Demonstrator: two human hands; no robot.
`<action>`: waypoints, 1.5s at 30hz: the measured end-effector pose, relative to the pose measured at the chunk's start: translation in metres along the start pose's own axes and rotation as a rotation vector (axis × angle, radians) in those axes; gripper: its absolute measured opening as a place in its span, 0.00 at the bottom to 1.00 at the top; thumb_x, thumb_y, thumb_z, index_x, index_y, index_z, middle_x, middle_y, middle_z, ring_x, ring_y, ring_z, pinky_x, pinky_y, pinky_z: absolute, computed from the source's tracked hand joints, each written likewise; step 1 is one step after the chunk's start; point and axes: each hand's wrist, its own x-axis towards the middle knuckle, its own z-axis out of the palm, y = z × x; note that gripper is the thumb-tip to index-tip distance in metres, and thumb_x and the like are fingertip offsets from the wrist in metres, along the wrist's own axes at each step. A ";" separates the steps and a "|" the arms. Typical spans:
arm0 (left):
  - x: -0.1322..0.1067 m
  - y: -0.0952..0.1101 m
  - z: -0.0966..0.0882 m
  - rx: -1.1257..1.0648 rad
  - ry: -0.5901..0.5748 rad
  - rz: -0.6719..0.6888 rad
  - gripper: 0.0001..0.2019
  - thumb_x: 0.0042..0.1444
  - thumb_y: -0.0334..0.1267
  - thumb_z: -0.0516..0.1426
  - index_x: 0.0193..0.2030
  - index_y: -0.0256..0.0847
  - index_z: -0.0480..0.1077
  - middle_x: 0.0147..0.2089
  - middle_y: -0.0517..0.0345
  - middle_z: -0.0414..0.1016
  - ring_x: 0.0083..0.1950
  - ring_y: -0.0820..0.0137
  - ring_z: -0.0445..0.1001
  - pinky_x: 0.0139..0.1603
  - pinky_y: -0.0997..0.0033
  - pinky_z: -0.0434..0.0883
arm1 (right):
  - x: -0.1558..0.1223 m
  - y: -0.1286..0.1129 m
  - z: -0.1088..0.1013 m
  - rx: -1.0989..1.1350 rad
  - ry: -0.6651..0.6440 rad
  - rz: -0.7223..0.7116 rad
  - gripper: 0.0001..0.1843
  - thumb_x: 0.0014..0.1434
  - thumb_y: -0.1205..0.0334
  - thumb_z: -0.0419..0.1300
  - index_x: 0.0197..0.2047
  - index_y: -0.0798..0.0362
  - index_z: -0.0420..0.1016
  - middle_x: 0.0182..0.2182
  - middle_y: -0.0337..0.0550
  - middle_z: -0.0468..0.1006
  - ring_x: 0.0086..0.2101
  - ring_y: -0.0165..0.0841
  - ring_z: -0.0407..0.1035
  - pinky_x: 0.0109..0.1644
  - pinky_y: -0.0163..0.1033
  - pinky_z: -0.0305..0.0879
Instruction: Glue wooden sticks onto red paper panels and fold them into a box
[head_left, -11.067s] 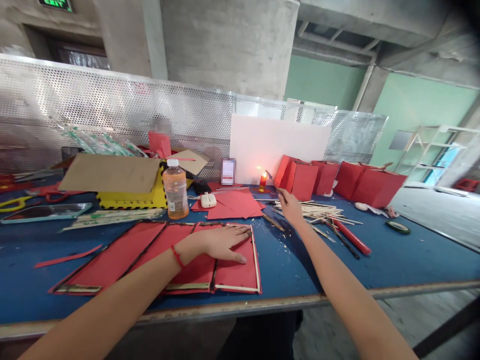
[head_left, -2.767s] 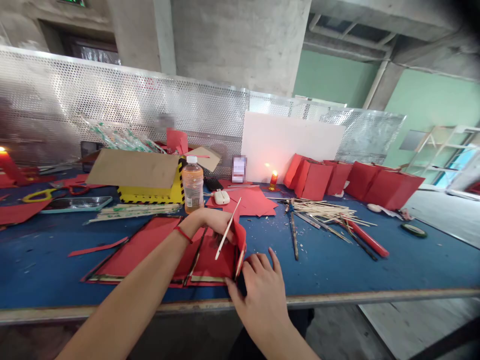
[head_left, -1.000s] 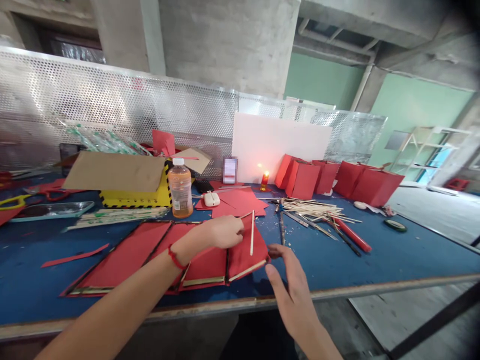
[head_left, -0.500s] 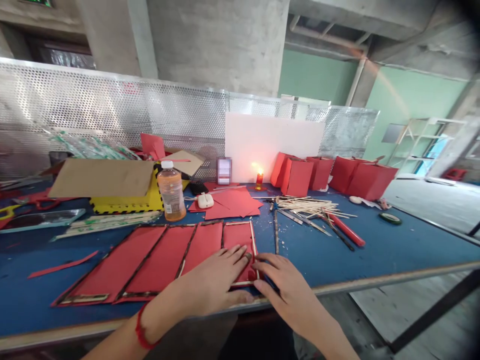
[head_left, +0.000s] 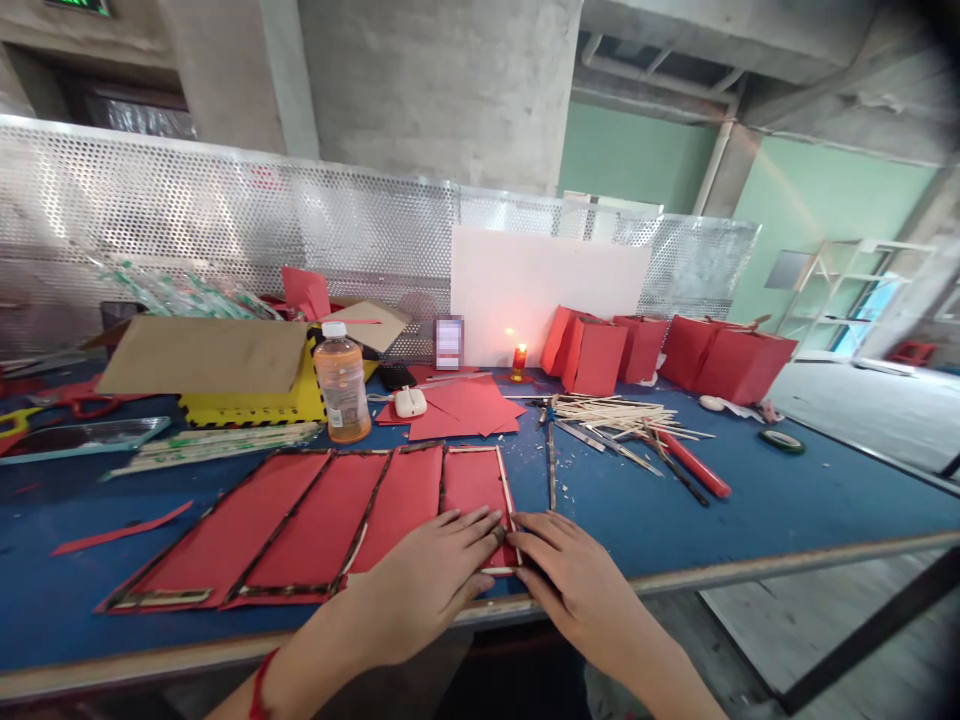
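Your left hand [head_left: 424, 585] lies flat on the red paper panel [head_left: 472, 482], grip released, fingertips at its stick-framed right edge. Your right hand [head_left: 577, 585] presses against that edge from outside, also unclenched. The panel rests on the blue surface [head_left: 750, 510], with three similar panels side by side to its left. Farther off lie loose wooden sticks [head_left: 615, 412], and red paper boxes [head_left: 592, 357] stand beyond.

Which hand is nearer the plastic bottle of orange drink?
Left. The left hand lies on a stick-framed red paper panel, in front of and to the right of the plastic bottle of orange drink. The right hand sits farther right, at the panel's right edge.
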 end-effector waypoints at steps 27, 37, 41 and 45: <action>0.009 0.021 0.016 -0.166 0.224 -0.168 0.16 0.60 0.24 0.49 0.43 0.42 0.76 0.44 0.54 0.80 0.45 0.66 0.77 0.50 0.66 0.75 | 0.003 0.016 -0.001 -0.070 -0.090 -0.003 0.30 0.57 0.78 0.49 0.59 0.47 0.69 0.59 0.43 0.72 0.59 0.35 0.64 0.67 0.51 0.53; 0.018 0.031 0.015 -0.120 0.199 -0.241 0.11 0.64 0.31 0.49 0.39 0.42 0.73 0.37 0.53 0.76 0.40 0.65 0.74 0.42 0.65 0.71 | 0.019 0.033 -0.008 -0.158 0.177 0.178 0.12 0.66 0.64 0.51 0.48 0.51 0.73 0.43 0.47 0.79 0.44 0.37 0.72 0.48 0.43 0.67; 0.035 0.039 0.018 -0.096 0.166 -0.362 0.03 0.60 0.36 0.56 0.36 0.41 0.69 0.35 0.55 0.75 0.37 0.63 0.73 0.36 0.65 0.69 | 0.037 0.048 -0.006 -0.415 0.037 0.436 0.16 0.65 0.51 0.54 0.38 0.56 0.75 0.36 0.53 0.79 0.41 0.45 0.73 0.43 0.45 0.65; 0.046 0.044 0.022 -0.157 0.179 -0.418 0.01 0.58 0.33 0.57 0.35 0.41 0.68 0.35 0.55 0.74 0.39 0.62 0.73 0.38 0.65 0.69 | 0.040 0.053 -0.006 -0.478 -0.143 0.558 0.18 0.66 0.53 0.52 0.39 0.57 0.77 0.35 0.57 0.81 0.41 0.46 0.75 0.42 0.45 0.63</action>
